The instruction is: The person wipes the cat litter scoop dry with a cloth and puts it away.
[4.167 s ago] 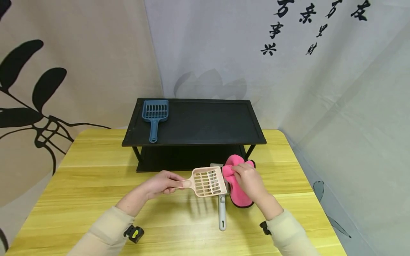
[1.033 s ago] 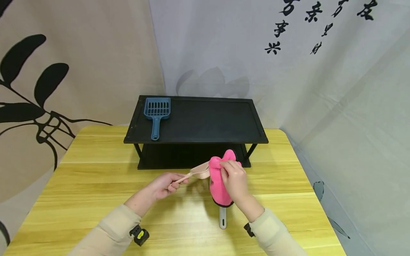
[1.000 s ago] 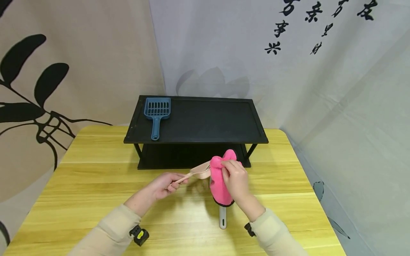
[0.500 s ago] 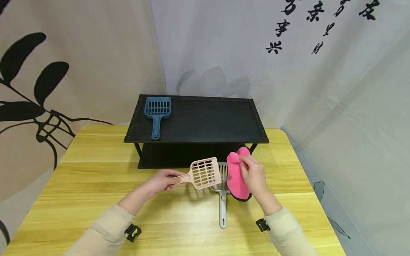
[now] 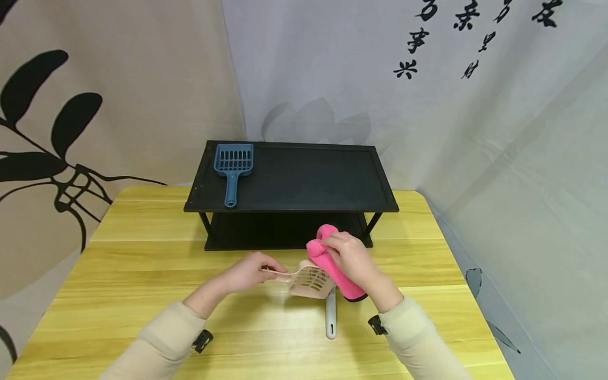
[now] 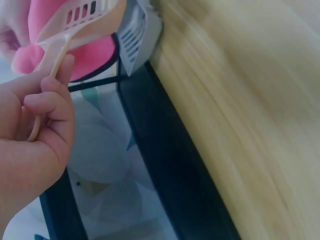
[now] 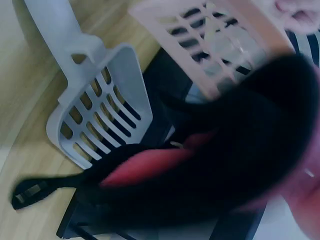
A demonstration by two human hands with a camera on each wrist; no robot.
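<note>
My left hand [image 5: 249,272] pinches the handle of a peach-coloured litter scoop [image 5: 311,284], its slotted pan tilted over the table. My right hand [image 5: 352,258] grips a bunched pink cloth with black edging [image 5: 344,285], which overlaps the right edge of the pan. Beneath them lies a grey litter scoop; its handle [image 5: 331,319] points toward me and its pan is mostly covered in the head view. The right wrist view shows the slotted grey pan [image 7: 100,112] beside the black edging [image 7: 240,140], which has a small loop tab [image 7: 37,192].
Behind the hands stands a black two-tier rack [image 5: 304,179]. A blue litter scoop [image 5: 231,171] lies on the left of its top tier, handle toward me. The wooden table [image 5: 119,274] extends to both sides, with a printed fabric backdrop [image 5: 304,68] behind.
The right hand has brought the pink cloth left and onto the pan's edge, after lifting away half a second ago. The left hand has tilted the peach scoop, its pan now lower.
</note>
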